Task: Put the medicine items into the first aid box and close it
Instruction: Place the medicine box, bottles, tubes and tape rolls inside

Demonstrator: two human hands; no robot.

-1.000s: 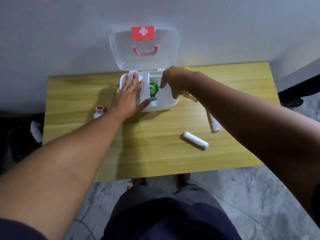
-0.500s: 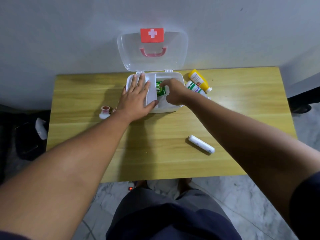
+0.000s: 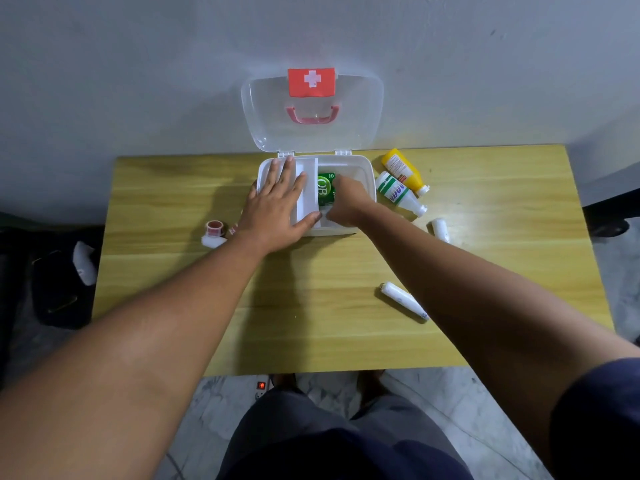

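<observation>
Two hands work at the open box (image 3: 367, 174), which sits at the far edge of the table (image 3: 311, 306) with its clear lid (image 3: 346, 133) tipped back against the wall, out of the way for loading.

Furthest left on the table, a small tape roll (image 3: 214, 227) with a red ring stands just beside the left wrist, not yet packed. Next comes the left hand (image 3: 277, 209), spread flat, fingers apart, palm down on the white tray (image 3: 306, 188) that fills the left part of the box. It grips nothing; my guess is that it presses the tray down and steadies the box while the other hand works. Right of the tray, a green pack (image 3: 326, 188) lies inside the box's open compartment. The right hand (image 3: 349, 206) reaches into that compartment, its fingers curled down beside the pack; whether they pinch anything I cannot tell, as the knuckles hide the tips. It seems to be seating or nudging an item low in the box.

Outside the box's right wall lie a white bottle (image 3: 398, 195) and a yellow bottle (image 3: 403, 169), side by side and touching or nearly so, caps pointing toward the near right. Further right a white roll (image 3: 440, 228) is partly hidden by the right forearm, and a white tube (image 3: 403, 301) lies nearer, well apart from the box. So most items are still out, and closing is some way off.
</observation>
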